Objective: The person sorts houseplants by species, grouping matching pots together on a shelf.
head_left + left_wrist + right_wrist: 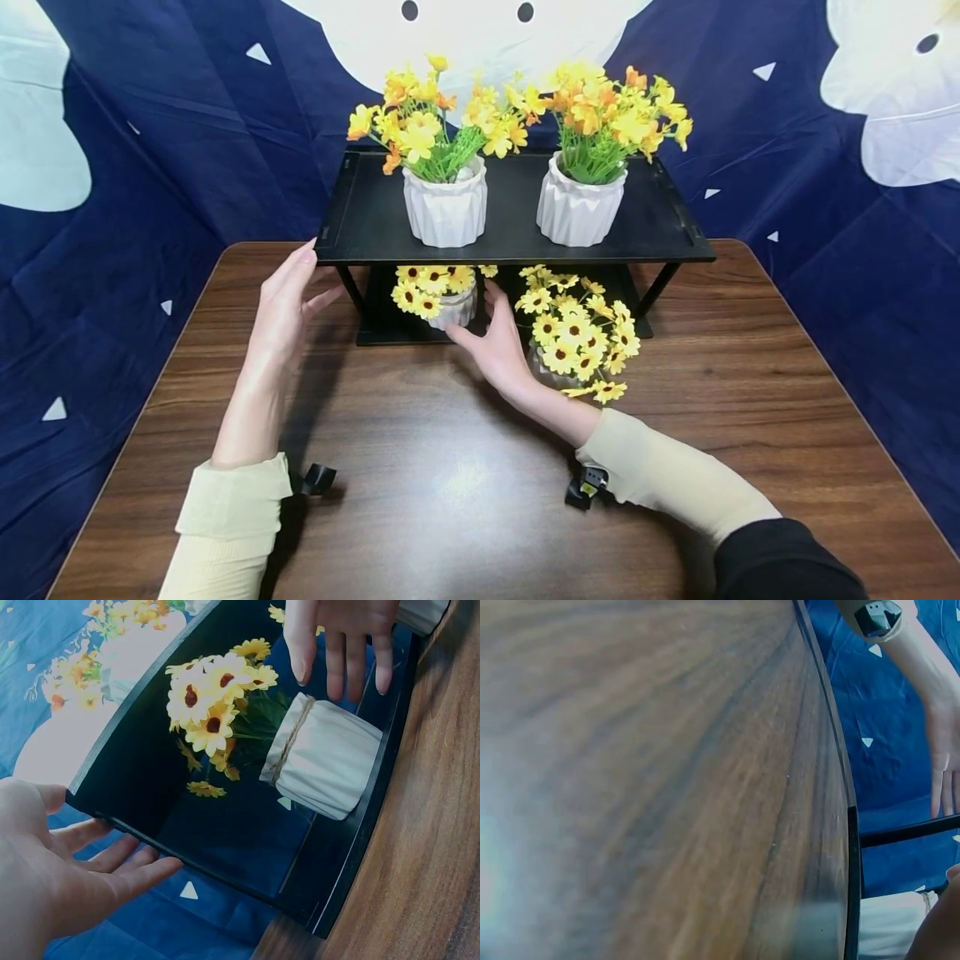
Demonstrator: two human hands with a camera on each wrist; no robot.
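Observation:
A black two-tier shelf (510, 217) stands on the table. My left hand (283, 312) touches the front left corner of its upper board, fingers extended along the side post in the left wrist view. Inside, on the lower board, sits a white pot (453, 310) of yellow daisies with dark centres, a cord tied round it in the left wrist view. My right hand (498, 346) is held beside this pot, thumb and fingers spread, the fingers straight in the left wrist view. A second daisy pot (551, 371) stands at the lower right, mostly covered by its flowers (573, 329).
On the upper board stand two white ribbed pots, a left one (446, 208) and a right one (581, 204), with yellow and orange flowers. The brown wooden table (420, 467) extends in front. A dark blue patterned cloth (187, 100) hangs behind and at the sides.

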